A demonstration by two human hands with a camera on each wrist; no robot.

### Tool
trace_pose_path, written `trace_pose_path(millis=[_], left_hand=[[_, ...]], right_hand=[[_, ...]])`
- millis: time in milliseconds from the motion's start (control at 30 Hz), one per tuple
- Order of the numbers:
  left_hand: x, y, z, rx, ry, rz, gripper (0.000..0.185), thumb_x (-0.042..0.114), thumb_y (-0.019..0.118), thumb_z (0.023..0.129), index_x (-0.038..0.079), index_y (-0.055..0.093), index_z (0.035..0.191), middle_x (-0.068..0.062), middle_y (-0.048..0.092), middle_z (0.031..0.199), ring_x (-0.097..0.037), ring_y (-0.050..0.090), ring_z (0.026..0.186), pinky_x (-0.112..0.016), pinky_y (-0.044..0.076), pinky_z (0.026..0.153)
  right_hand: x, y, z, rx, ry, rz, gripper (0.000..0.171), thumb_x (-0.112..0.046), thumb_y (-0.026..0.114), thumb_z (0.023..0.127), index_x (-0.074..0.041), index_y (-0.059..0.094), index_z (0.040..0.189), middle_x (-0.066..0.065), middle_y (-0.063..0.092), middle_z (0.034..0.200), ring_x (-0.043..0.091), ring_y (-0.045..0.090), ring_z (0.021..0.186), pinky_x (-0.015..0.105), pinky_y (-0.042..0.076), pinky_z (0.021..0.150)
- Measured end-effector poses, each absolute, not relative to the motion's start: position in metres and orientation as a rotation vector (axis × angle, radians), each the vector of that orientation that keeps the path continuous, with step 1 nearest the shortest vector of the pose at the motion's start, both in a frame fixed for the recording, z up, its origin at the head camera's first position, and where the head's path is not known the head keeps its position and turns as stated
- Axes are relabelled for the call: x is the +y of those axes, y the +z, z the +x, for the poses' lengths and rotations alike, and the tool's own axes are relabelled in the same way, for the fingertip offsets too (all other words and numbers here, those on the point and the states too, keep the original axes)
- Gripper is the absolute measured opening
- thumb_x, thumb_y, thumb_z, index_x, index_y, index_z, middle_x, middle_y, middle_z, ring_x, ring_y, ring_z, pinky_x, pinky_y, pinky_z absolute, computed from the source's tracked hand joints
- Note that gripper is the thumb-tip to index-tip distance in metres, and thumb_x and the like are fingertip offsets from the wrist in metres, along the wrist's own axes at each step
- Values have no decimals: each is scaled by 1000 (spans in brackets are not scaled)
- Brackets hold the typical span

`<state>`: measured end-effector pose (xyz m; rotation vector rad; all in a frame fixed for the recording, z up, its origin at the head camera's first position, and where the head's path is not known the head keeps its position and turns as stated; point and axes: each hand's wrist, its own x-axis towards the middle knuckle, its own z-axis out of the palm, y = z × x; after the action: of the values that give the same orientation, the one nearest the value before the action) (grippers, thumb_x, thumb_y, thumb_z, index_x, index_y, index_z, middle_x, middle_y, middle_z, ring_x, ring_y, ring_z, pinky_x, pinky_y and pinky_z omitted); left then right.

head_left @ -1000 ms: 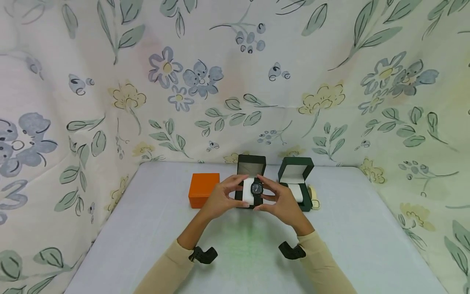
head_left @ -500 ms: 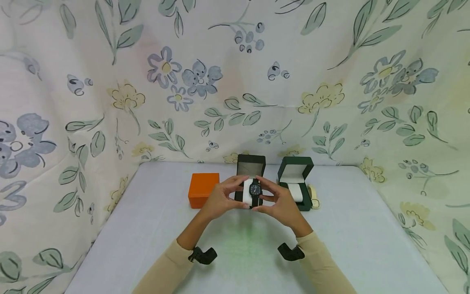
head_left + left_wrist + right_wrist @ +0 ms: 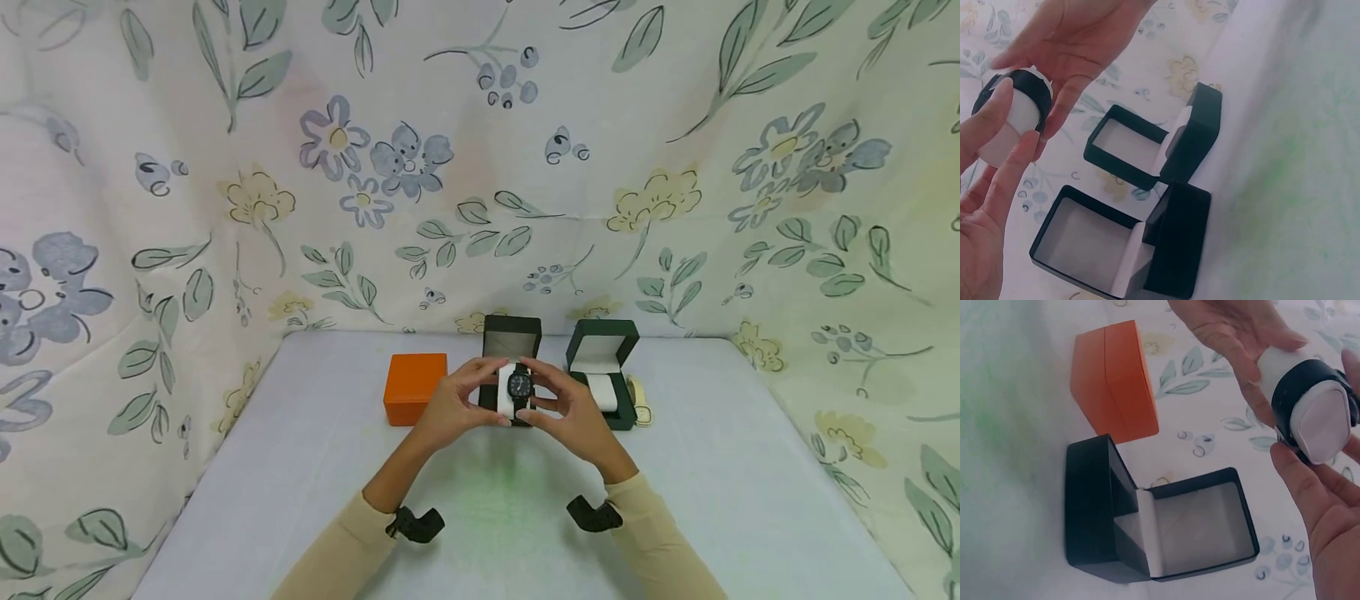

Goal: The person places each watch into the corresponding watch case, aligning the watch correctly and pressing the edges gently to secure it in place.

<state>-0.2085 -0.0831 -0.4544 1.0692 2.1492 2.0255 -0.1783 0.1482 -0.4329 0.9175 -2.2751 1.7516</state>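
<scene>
A black wristwatch (image 3: 519,384) has its strap wrapped around a white watch cushion (image 3: 505,393), which both hands hold up over an open black box (image 3: 512,335). My left hand (image 3: 455,406) grips the cushion's left end between thumb and fingers. From the other side my right hand (image 3: 576,414) pinches the watch and cushion, its thumb at the lower part of the strap. The dark strap (image 3: 1307,376) circles the cushion in the right wrist view, its end near the right fingertips. Inside the black box, no cushion shows in the right wrist view.
An orange box (image 3: 415,387) stands closed on the left. To the right is an open green box (image 3: 600,343) with a white cushion (image 3: 603,392) in it. Beside it lies a gold-toned watch (image 3: 640,402). Floral cloth (image 3: 480,150) hangs behind the white-covered table (image 3: 300,500).
The watch has shifted slightly left in the head view. My right thumb has moved up onto the lower strap; my left hand keeps nearly the same hold.
</scene>
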Motion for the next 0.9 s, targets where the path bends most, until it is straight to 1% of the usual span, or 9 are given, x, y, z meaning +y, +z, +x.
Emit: trace_pose_path(millis=[100,167,367,567,633,767,833,900], left_hand=[[-82,-457,-208,2169,2024,1083,78,-1,86,77,13,55,148,-4,54,142,-29,61,121,-41,63,75],[-81,-458,-208,2171,2022,1094,79,-2,86,77,12,54,148,-6,53,143,-29,61,122,-39,63,75],[-81,-458,-208,2151,2037,1097,80,-5,85,76,12,55,148,-8,51,143,-30,59,122,-39,63,76],[-81,-456,-208,2167,2022,1084,80,-4,85,76,12,54,148,-6,49,143,-28,57,124,-38,63,76],[-80,-456,-209,2170,2017,1083,79,-2,85,77,13,54,148,-9,48,143,-27,56,124,-38,63,77],[-79,-456,-209,2163,2020,1093,79,-2,84,78,10,53,149,-19,46,143,-29,55,124,-38,63,77],[-79,-455,-209,2170,2022,1090,79,-3,84,78,9,52,149,-20,46,142,-29,55,124,-38,63,76],[-79,-455,-208,2182,2026,1075,78,-4,84,78,10,53,149,-17,48,141,-29,55,123,-37,63,76]], right_hand=[[152,-445,-186,-2246,1762,936,66,1,75,90,-8,49,150,11,52,147,32,57,129,40,56,95],[152,-445,-186,-2241,1772,922,65,2,74,90,-7,50,149,11,53,146,32,57,128,39,56,95],[149,-443,-185,-2207,1800,905,62,4,73,90,-6,52,147,13,54,145,30,59,126,39,57,94],[149,-446,-187,-2149,1882,907,60,6,72,90,-5,54,146,15,54,145,25,58,128,35,55,97],[148,-447,-187,-2132,1902,897,59,6,72,90,-4,54,146,16,54,145,24,58,127,34,55,97],[147,-448,-188,-2109,1922,876,58,5,72,90,-4,54,145,17,53,145,21,59,126,33,55,96],[147,-448,-188,-2116,1922,868,58,3,73,91,-4,54,146,16,53,146,21,59,127,33,55,97],[147,-447,-188,-2147,1909,872,61,0,74,91,-5,52,148,15,51,148,23,58,128,34,55,97]])
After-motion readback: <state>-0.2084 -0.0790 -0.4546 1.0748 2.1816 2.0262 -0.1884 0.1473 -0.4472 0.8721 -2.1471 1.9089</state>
